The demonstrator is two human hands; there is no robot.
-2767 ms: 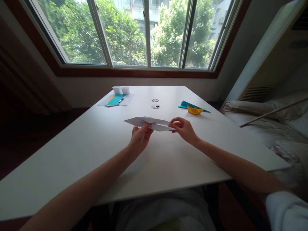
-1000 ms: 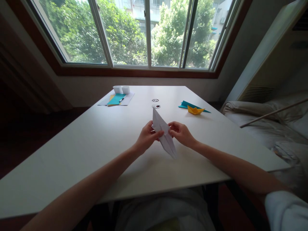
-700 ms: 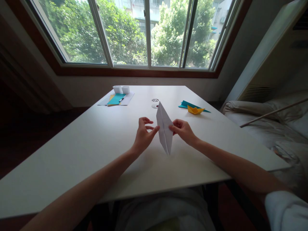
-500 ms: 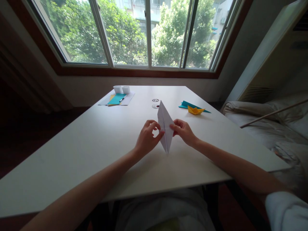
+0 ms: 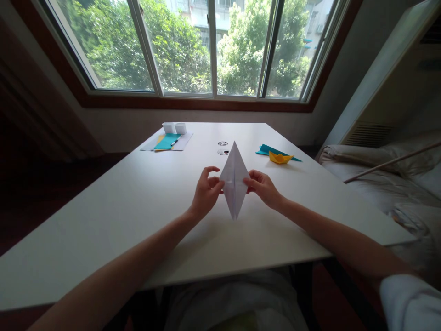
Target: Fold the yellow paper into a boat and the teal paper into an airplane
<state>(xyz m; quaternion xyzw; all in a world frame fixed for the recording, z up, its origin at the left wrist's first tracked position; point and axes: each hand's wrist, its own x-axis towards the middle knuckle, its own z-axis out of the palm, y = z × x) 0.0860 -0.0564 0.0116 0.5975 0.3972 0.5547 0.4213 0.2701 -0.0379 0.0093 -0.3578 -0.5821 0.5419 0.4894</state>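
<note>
A white folded paper diamond (image 5: 234, 172) is held upright above the table, its flat face toward me. A crease runs down its middle and its lower tip is split in two. My left hand (image 5: 206, 191) pinches the left corner between thumb and fingers, with the index finger lifted off and curved. At the opposite corner, my right hand (image 5: 263, 187) grips the paper with its thumb in front and fingers behind.
On the white table (image 5: 138, 216), a yellow paper boat (image 5: 280, 158) sits by a teal paper plane (image 5: 270, 149) at the right. Far left are teal paper (image 5: 167, 142), a pen (image 5: 176, 140) and white containers (image 5: 174, 128). Round inserts (image 5: 223, 151) lie behind the diamond.
The diamond has turned from a slanted, partly folded view to lie flat toward me. My left hand has shifted left to its left corner; my right hand has barely moved.
</note>
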